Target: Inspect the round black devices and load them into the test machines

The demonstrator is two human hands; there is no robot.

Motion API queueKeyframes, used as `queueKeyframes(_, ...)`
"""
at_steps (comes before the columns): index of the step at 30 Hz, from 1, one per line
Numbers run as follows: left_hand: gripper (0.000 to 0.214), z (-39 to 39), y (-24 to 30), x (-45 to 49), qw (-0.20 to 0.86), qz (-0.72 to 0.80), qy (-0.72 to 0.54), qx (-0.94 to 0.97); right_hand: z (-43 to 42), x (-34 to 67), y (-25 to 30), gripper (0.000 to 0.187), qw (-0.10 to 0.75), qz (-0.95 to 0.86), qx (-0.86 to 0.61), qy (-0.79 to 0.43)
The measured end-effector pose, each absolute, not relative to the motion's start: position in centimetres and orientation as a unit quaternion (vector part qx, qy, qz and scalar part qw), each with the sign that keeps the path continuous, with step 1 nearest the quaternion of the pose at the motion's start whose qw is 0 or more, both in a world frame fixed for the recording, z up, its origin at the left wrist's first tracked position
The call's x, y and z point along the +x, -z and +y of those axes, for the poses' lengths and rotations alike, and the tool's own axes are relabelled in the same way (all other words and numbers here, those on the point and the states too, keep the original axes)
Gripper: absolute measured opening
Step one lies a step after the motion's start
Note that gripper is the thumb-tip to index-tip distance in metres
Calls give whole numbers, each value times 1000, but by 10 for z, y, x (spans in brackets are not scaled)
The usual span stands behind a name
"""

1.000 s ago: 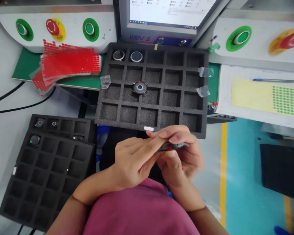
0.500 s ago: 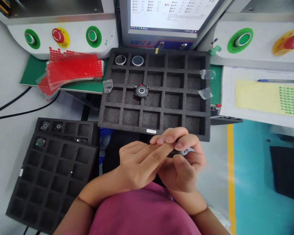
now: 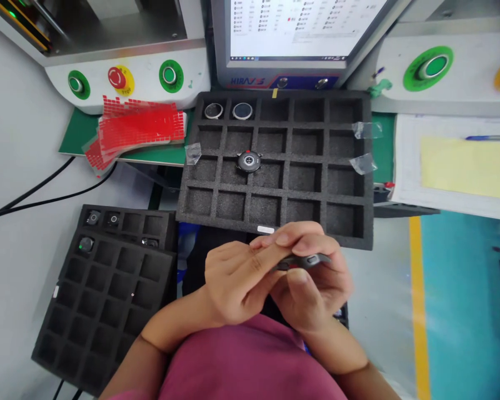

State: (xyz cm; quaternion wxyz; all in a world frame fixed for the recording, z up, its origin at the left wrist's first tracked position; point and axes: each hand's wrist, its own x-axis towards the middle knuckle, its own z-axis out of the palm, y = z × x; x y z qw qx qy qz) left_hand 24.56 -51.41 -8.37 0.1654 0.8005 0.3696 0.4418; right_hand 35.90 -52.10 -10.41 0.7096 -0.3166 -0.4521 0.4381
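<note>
A dark watch case (image 3: 303, 262) is held on edge between my two hands, in front of the foam tray's near edge; a side button and a bit of red show on it. My right hand (image 3: 316, 278) grips it, thumb below and fingers over the top. My left hand (image 3: 239, 280) is closed against its left end, its fingertips partly hidden. Beyond them, another watch case (image 3: 249, 161) lies back up across the dividers of the black foam tray (image 3: 275, 191). Two round watch pieces (image 3: 213, 111) (image 3: 242, 111) sit in the tray's far left pockets.
Stacked foam trays (image 3: 108, 239) at the lower left hold several watch parts. Red sticker sheets (image 3: 139, 130) lie at the left on a green surface. Behind stand a monitor (image 3: 291, 28) and machine panels with buttons (image 3: 170, 74). Papers and a pen (image 3: 489, 138) lie at the right.
The head view has shifted, so the surroundings sit slightly lower and farther right. In my hands the watch case has tilted a little, and a bit of red now shows on it.
</note>
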Motion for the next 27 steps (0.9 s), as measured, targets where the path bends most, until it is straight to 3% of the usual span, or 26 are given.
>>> queueKeyframes(4, 22, -511, 77, 245, 206, 378, -438, 789, -523, 373, 106, 24, 664, -513, -303, -452)
queueKeyframes(11, 24, -511, 94, 253, 262, 398, -451, 754, -520, 367, 113, 20, 692, -439, -352, -452)
queueKeyframes(15, 22, -502, 94, 254, 505, 410, -436, 622, -517, 379, 124, 20, 640, -488, -392, -446)
queueKeyframes(19, 36, -488, 94, 255, 735, 356, -390, 424, -512, 401, 128, 51, 586, -569, -438, -375)
queueKeyframes(22, 51, -481, 100, 256, 805, 329, -365, 334, -506, 413, 128, 52, 573, -577, -431, -391)
queueKeyframes(27, 62, -476, 108, 261, 832, 334, -332, 293, -493, 419, 131, 48, 579, -542, -342, -504)
